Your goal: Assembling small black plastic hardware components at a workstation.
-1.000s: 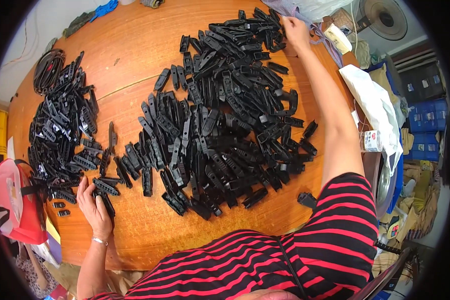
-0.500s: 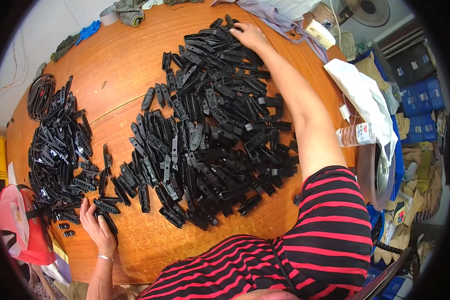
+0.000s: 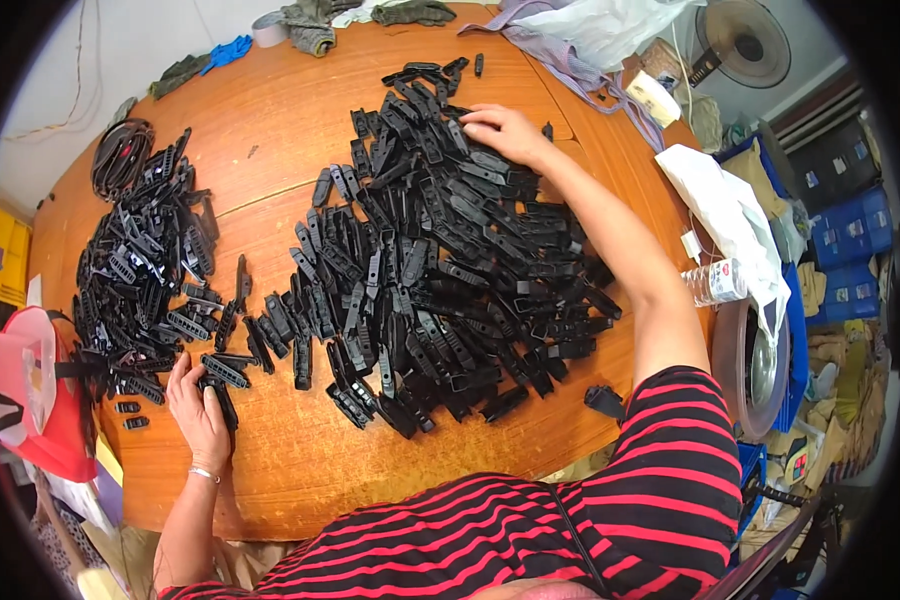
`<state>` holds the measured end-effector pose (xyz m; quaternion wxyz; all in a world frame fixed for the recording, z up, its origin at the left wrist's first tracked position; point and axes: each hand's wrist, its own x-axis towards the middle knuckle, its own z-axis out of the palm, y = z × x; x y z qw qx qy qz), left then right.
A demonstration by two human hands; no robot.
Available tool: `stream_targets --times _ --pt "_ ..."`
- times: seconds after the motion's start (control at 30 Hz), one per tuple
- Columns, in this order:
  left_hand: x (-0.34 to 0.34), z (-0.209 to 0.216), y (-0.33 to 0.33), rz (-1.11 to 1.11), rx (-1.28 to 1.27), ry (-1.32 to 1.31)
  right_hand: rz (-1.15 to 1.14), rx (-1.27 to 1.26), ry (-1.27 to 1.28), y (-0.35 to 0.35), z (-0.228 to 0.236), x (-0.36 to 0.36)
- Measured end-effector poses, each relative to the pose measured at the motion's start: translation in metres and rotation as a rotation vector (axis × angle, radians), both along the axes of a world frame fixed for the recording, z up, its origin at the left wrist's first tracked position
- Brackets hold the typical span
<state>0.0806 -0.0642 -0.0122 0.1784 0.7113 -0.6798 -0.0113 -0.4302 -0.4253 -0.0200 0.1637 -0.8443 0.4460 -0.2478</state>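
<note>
A large heap of black plastic clip-like parts (image 3: 420, 260) spreads over the middle of a wooden table (image 3: 290, 460). My right hand (image 3: 510, 133) reaches to the heap's far right side, fingers stretched over the parts and touching its edge. On the left, my left hand (image 3: 198, 420) rests on the table, fingers extended and thumb beside a dark part (image 3: 226, 404). A ridged black part (image 3: 225, 371) lies just ahead of its fingertips. Beyond it is a second, smaller heap of slim black parts (image 3: 140, 270).
A coiled black strap (image 3: 122, 160) tops the left heap. A red and clear bag (image 3: 32, 390) hangs at the left edge. To the right are a plastic bottle (image 3: 715, 283), a white bag (image 3: 715, 190) and a round tub (image 3: 745, 380). Cloths (image 3: 415, 12) line the far edge.
My right hand has drawn back from the heap's far tip along its right side. One small part now lies apart beyond the heap. The left hand stays put; the view has shifted.
</note>
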Motion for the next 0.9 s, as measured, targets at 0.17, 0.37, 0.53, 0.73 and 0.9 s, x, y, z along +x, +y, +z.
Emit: stream_targets --times 0.17,0.37,0.53,0.73,0.9 --pt "-0.001 0.002 0.000 0.007 0.007 -0.005 -0.491 0.070 -0.288 -0.053 0.016 -0.007" --pt "-0.007 0.006 -0.006 0.015 0.009 0.077 -0.636 0.020 -0.053 -0.151 -0.008 0.003" --pt "-0.004 0.007 -0.004 0.028 0.007 0.070 -0.321 0.252 -0.039 -0.152 -0.007 0.072" --pt "-0.005 0.004 -0.007 -0.008 -0.036 0.062 -0.050 0.139 0.216 -0.083 0.017 0.115" --pt "-0.006 0.001 -0.001 0.034 -0.100 0.065 0.075 0.293 0.106 -0.014 0.044 0.138"
